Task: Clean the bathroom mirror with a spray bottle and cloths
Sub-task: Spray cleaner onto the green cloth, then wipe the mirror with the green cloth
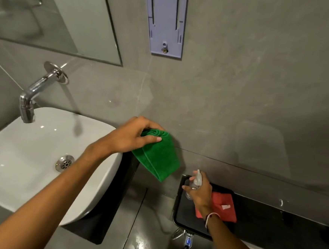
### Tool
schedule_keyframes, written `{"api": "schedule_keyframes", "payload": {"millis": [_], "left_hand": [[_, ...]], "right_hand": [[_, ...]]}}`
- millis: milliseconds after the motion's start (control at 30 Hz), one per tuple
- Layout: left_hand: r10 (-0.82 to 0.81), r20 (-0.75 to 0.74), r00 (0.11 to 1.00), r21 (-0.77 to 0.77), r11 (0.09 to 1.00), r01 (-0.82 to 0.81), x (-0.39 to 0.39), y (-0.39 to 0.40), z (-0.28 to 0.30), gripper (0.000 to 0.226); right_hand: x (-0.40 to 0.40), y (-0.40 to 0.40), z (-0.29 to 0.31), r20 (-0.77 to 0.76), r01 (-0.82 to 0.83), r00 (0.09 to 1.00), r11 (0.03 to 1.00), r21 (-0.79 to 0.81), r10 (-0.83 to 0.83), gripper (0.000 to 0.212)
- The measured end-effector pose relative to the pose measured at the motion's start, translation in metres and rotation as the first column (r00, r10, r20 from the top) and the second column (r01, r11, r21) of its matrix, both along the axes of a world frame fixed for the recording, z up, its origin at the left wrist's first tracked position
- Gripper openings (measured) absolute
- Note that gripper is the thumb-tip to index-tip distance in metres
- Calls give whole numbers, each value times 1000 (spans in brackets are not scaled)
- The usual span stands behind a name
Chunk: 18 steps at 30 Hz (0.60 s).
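left hand (131, 136) grip clamps green cloth (157, 157) | right hand (199, 193) grip half-hides spray bottle (195, 182)

Two bare forearms, no sleeves in view. Left hand (133, 135) has no rings, watch or band that can be seen. Right hand (199, 193) wears a thin wristband (210, 217) at the wrist, pale pink or white, maybe a thread or cord; too small to tell. No gloves on either hand.
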<state>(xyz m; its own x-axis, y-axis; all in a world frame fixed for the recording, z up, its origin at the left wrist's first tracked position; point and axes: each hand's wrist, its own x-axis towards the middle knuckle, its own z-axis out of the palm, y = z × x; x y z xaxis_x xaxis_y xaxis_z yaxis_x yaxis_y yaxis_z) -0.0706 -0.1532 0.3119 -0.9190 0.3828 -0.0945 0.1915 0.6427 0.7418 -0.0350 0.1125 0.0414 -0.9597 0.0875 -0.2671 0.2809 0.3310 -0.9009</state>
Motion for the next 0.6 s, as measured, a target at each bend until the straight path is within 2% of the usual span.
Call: {"api": "schedule_keyframes", "payload": {"millis": [100, 333, 600], "left_hand": [[-11, -9, 1000, -6, 1000, 11, -2, 0, 6, 19], [-5, -47, 999, 19, 1000, 6, 2, -1, 22, 21], [-33, -45, 998, 6, 999, 34, 13, -10, 25, 22]], "right_hand": [[4, 7, 0, 40, -53, 998, 999, 11, 53, 61], [2, 11, 7, 12, -140, 990, 981, 132, 140, 29], [4, 7, 5, 10, -127, 992, 971, 202, 128, 33]]}}
